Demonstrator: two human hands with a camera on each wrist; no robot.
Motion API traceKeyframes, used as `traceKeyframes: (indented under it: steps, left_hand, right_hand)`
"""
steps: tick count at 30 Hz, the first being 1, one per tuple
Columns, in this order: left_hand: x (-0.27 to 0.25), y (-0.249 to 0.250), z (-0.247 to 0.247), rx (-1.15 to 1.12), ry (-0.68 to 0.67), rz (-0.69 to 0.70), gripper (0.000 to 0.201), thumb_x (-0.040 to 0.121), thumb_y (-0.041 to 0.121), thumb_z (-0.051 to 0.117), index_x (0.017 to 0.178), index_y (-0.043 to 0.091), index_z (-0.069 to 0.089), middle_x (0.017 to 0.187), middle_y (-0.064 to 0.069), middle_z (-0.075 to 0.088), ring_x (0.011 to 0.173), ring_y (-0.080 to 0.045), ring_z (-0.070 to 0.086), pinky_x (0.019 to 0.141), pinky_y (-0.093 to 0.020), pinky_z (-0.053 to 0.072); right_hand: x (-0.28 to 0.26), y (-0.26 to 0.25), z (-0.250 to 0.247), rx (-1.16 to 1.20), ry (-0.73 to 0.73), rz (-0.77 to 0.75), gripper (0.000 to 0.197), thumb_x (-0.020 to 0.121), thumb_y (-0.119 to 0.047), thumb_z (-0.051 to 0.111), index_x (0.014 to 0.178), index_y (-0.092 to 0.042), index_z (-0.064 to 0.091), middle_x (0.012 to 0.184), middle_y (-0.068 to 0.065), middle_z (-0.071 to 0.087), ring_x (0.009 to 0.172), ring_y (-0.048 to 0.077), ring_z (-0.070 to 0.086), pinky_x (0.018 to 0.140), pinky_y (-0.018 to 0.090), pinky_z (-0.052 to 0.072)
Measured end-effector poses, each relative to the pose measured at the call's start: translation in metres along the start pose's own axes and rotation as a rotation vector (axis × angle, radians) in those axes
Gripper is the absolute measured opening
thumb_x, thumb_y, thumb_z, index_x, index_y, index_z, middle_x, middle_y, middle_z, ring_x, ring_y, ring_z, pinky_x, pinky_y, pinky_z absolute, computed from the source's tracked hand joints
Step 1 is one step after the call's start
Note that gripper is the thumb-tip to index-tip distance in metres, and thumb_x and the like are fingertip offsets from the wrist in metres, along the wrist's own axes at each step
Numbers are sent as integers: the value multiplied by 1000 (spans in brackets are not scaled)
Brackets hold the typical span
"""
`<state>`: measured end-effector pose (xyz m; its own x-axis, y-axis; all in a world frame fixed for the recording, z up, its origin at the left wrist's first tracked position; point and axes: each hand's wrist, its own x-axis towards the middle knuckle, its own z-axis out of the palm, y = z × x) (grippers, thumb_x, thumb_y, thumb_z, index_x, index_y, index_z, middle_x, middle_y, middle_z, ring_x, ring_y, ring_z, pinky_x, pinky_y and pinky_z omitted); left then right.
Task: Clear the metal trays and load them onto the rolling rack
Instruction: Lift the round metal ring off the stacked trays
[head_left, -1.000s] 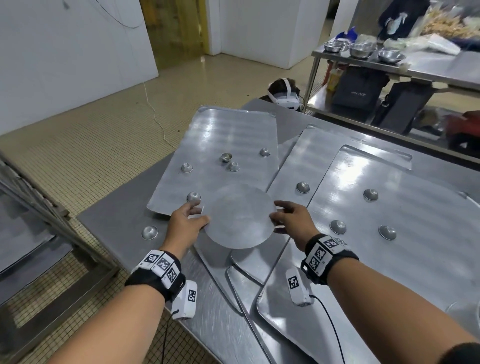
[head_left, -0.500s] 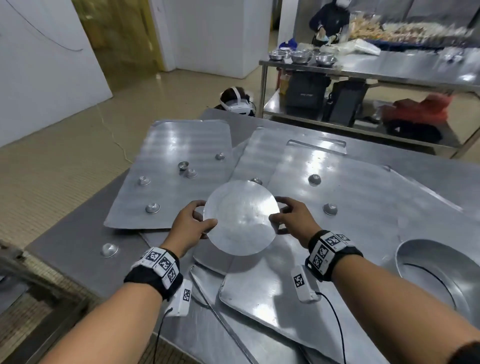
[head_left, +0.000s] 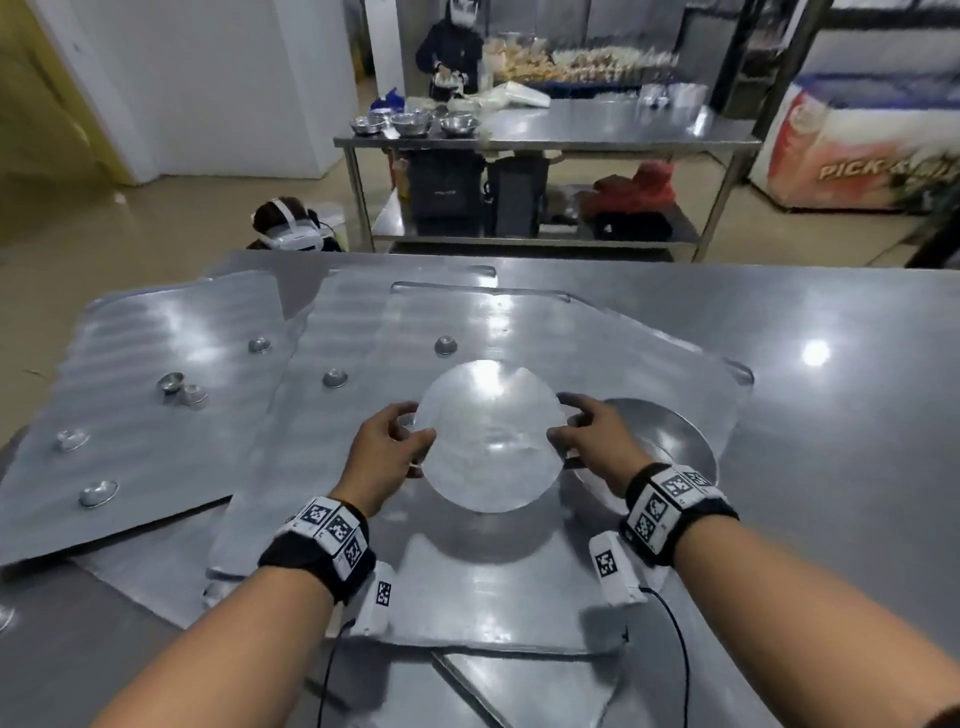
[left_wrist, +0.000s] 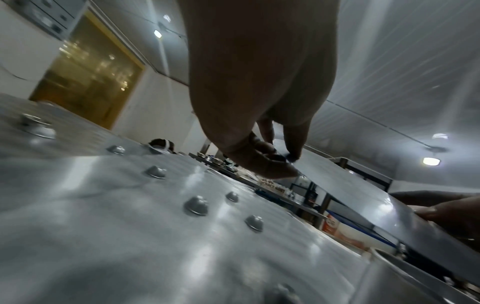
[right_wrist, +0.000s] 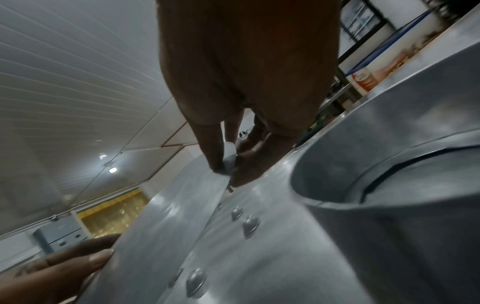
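Note:
I hold a round flat metal disc (head_left: 488, 436) in the air above the table, both hands on its rim. My left hand (head_left: 395, 441) pinches the left edge and my right hand (head_left: 576, 431) pinches the right edge. Below it lie several large flat metal trays (head_left: 156, 415), overlapping, with small metal cups (head_left: 445, 345) on them. A round metal pan (head_left: 670, 441) sits just right of my right hand. In the left wrist view the disc (left_wrist: 350, 189) runs from my left hand (left_wrist: 283, 158) to the right one. The right wrist view shows the disc (right_wrist: 166, 205) and pan (right_wrist: 363, 168).
A second steel table (head_left: 597, 130) with bowls (head_left: 410, 123) and bags beneath stands behind, where a person (head_left: 452, 47) works. Another person wearing a headset (head_left: 291, 228) crouches past the table's far left edge. A chest freezer (head_left: 862, 150) is at the back right.
Both hands have lifted the disc off the trays and carried it to the right, over the nearer tray beside the round pan. My view has swung right, away from the rack.

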<state>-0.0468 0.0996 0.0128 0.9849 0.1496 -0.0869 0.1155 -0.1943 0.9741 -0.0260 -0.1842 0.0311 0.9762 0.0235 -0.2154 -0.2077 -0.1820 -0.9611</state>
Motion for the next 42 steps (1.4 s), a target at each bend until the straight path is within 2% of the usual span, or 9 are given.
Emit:
traceKeyframes:
  steps: [6, 13, 17, 21, 26, 29, 34, 39, 42]
  left_hand:
    - [2, 22, 92, 44, -61, 72, 41, 89, 16, 74, 128, 24, 63, 83, -14, 58, 75, -27, 66, 65, -42, 63]
    - [0, 43, 160, 104, -69, 179, 36, 88, 19, 73, 122, 29, 66, 88, -9, 59, 77, -22, 64, 61, -37, 63]
    - [4, 44, 181, 144, -72, 212, 33, 88, 20, 72, 109, 45, 65, 81, -5, 60, 71, -22, 62, 66, -46, 63]
    - [11, 35, 192, 186, -72, 249, 28, 84, 38, 69, 100, 61, 64, 77, 2, 64, 71, -25, 66, 73, -50, 61]
    - [13, 21, 200, 256, -74, 258, 27, 89, 37, 68, 111, 52, 67, 75, 3, 65, 69, -21, 64, 73, -45, 60]
    - [16, 11, 203, 314, -82, 265, 37, 93, 32, 67, 128, 42, 64, 74, 0, 66, 66, -17, 63, 73, -35, 57]
    - [23, 6, 205, 455, -102, 263, 36, 93, 30, 66, 128, 36, 66, 71, 0, 67, 72, -14, 62, 67, -25, 46]
    - [28, 0, 211, 609, -92, 244, 29, 92, 33, 68, 120, 25, 72, 84, 0, 59, 83, -20, 59, 81, -34, 49]
    - [28, -5, 215, 631, -87, 204, 24, 92, 34, 68, 113, 25, 74, 91, -1, 54, 85, -20, 60, 86, -38, 50]
  right_hand:
    - [-22, 22, -86, -54, 183, -41, 51, 81, 1, 71, 124, -26, 63, 90, 24, 64, 77, 35, 68, 68, 43, 63]
    - [-22, 42, -145, -50, 324, -77, 35, 86, -3, 68, 117, -21, 66, 75, 6, 56, 68, 22, 61, 56, 32, 56]
    - [-18, 54, -162, -61, 352, -72, 30, 83, -9, 69, 105, -27, 64, 73, 3, 55, 60, 21, 58, 64, 40, 56]
    - [-14, 63, -174, -105, 356, -57, 25, 82, -17, 71, 97, -34, 62, 72, 0, 59, 57, 18, 61, 70, 48, 58]
    - [-9, 76, -183, -210, 341, -54, 18, 82, -30, 72, 94, -38, 61, 70, -3, 63, 70, 18, 66, 73, 44, 58]
    - [-7, 81, -186, -307, 309, -64, 19, 87, -26, 70, 101, -32, 59, 68, -4, 61, 69, 13, 61, 67, 32, 51]
    - [-3, 81, -189, -492, 214, -56, 25, 90, -25, 65, 112, -32, 55, 66, -4, 63, 67, 9, 60, 60, 26, 43]
    - [13, 88, -188, -710, 185, -63, 22, 89, -32, 65, 110, -26, 63, 97, 2, 58, 90, 21, 57, 78, 30, 42]
    - [20, 94, -185, -737, 172, -45, 21, 89, -34, 66, 106, -22, 66, 108, 3, 49, 90, 19, 51, 84, 29, 42]
